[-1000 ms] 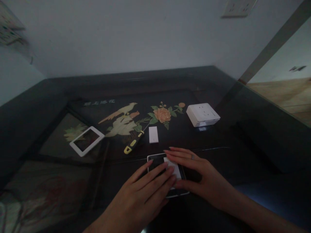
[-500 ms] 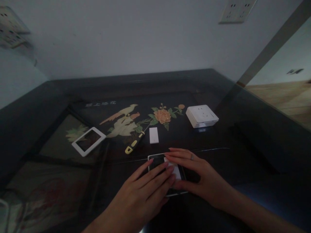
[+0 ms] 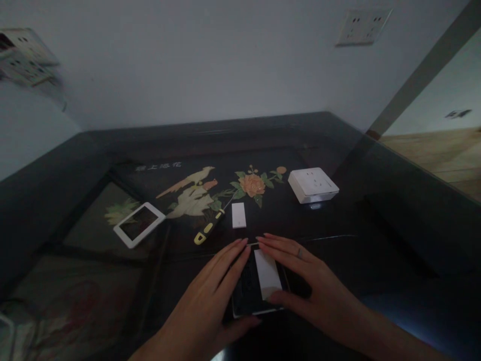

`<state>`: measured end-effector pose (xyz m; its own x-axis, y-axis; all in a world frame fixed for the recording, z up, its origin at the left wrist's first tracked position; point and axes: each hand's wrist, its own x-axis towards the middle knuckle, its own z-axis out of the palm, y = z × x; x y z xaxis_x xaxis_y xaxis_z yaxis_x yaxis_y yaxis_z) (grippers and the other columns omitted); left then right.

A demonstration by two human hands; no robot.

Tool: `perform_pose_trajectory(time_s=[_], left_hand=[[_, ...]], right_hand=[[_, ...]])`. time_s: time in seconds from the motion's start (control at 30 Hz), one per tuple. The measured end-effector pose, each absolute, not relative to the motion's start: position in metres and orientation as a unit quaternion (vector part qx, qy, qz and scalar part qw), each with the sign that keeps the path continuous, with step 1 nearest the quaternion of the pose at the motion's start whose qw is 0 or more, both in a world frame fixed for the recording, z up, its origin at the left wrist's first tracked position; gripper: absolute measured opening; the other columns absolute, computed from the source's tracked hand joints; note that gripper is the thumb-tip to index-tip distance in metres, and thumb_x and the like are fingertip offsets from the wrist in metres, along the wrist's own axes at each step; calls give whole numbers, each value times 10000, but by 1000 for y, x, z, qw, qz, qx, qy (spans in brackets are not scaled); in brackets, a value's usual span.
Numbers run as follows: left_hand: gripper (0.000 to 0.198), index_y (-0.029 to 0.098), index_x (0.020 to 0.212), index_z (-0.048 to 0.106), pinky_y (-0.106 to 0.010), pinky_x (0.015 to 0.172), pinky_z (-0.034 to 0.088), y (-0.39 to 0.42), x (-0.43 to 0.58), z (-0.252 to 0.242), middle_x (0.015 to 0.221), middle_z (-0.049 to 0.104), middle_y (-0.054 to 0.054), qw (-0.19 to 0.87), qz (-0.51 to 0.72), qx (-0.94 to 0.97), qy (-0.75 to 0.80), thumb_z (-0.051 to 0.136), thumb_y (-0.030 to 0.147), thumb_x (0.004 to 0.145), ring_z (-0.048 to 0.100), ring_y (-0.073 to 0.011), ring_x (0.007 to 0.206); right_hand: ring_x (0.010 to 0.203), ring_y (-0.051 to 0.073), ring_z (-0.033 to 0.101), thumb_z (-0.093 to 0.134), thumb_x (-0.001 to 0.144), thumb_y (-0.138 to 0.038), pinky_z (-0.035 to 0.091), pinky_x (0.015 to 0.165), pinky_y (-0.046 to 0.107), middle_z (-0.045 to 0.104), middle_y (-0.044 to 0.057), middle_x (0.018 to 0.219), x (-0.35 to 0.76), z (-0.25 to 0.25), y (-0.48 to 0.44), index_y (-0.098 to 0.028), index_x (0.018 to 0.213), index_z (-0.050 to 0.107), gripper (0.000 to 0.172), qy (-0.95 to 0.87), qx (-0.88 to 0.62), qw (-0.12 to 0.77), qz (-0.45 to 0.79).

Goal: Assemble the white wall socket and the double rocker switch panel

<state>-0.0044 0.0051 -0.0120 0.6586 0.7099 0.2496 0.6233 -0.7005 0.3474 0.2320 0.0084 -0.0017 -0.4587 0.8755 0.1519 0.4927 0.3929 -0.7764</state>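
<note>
In front of me on the dark table lies a wall switch base [image 3: 246, 293], a black body with a pale rim. One white rocker plate [image 3: 268, 273] is seated on its right side; the left side is bare black. My left hand [image 3: 208, 293] spans the base's left side, fingertips on the far edge and thumb by the near edge. Holding the right side, my right hand [image 3: 313, 273] has its fingers at the far edge and its thumb at the rocker plate's lower end. A second white rocker plate [image 3: 238, 215] lies just beyond.
A black and yellow screwdriver [image 3: 209, 227] lies beyond my left hand. Further left is a white square cover frame [image 3: 130, 243]. At the right stands a white boxed wall socket [image 3: 313, 185]. The table [image 3: 210, 128] meets a wall with fixed sockets [image 3: 364, 27].
My left hand has slid off the rocker plate to the base's left side, uncovering the plate and the black body. My right hand stays at the right side. The view has tilted slightly.
</note>
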Motion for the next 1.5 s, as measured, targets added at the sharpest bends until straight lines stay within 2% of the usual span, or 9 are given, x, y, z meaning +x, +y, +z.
perform_pose_trajectory(time_s=[0.27, 0.73, 1.03, 1.17, 1.3, 1.4, 1.5], left_hand=[[992, 237, 1523, 169, -545, 1032, 473, 4, -4, -20, 1509, 392, -169, 171, 204, 886, 379, 767, 238, 731, 429, -352, 1362], [1050, 312, 1531, 82, -583, 1052, 431, 7, -6, -19, 1518, 364, -155, 196, 197, 887, 368, 765, 197, 743, 411, -357, 1370], [984, 333, 1512, 135, -578, 1115, 354, 6, -6, -15, 1550, 312, -123, 230, 174, 876, 387, 758, 202, 763, 342, -326, 1416], [941, 290, 1505, 213, -572, 1131, 332, 7, -6, -7, 1543, 326, -132, 257, 159, 865, 400, 779, 291, 753, 337, -330, 1415], [752, 266, 1456, 352, -531, 1129, 363, 10, -5, 4, 1497, 415, -112, 279, 180, 851, 407, 719, 344, 804, 409, -307, 1372], [485, 266, 1376, 458, -492, 1103, 413, 14, -6, 7, 1416, 515, -84, 264, 229, 839, 417, 575, 285, 906, 489, -262, 1310], [345, 249, 1298, 514, -469, 1068, 450, 21, -10, 5, 1316, 589, -78, 223, 276, 832, 427, 481, 235, 955, 545, -230, 1241]], right_hand=[[1387, 228, 409, 673, 842, -259, 377, 1131, 450, 503, 89, 1460, 229, 3, 7, -160, 1385, 511, 575, -800, -449, 239, 318], [1391, 235, 402, 665, 842, -277, 336, 1152, 470, 483, 85, 1473, 227, 9, 10, -160, 1386, 511, 577, -789, -464, 220, 338], [1388, 251, 405, 682, 830, -299, 326, 1153, 487, 488, 113, 1468, 228, 7, 9, -137, 1375, 521, 591, -787, -457, 234, 341], [1395, 253, 392, 665, 847, -315, 313, 1157, 496, 486, 123, 1469, 229, 2, 8, -142, 1378, 519, 577, -787, -445, 254, 344], [1393, 255, 393, 634, 873, -349, 311, 1149, 520, 485, 136, 1469, 233, 1, 7, -165, 1387, 512, 559, -779, -430, 277, 362], [1378, 253, 419, 629, 880, -354, 325, 1135, 538, 494, 120, 1465, 235, 2, 8, -218, 1384, 515, 534, -774, -420, 294, 372], [1361, 249, 445, 611, 893, -325, 338, 1126, 544, 514, 112, 1450, 237, 3, 11, -229, 1356, 543, 477, -770, -426, 305, 364]])
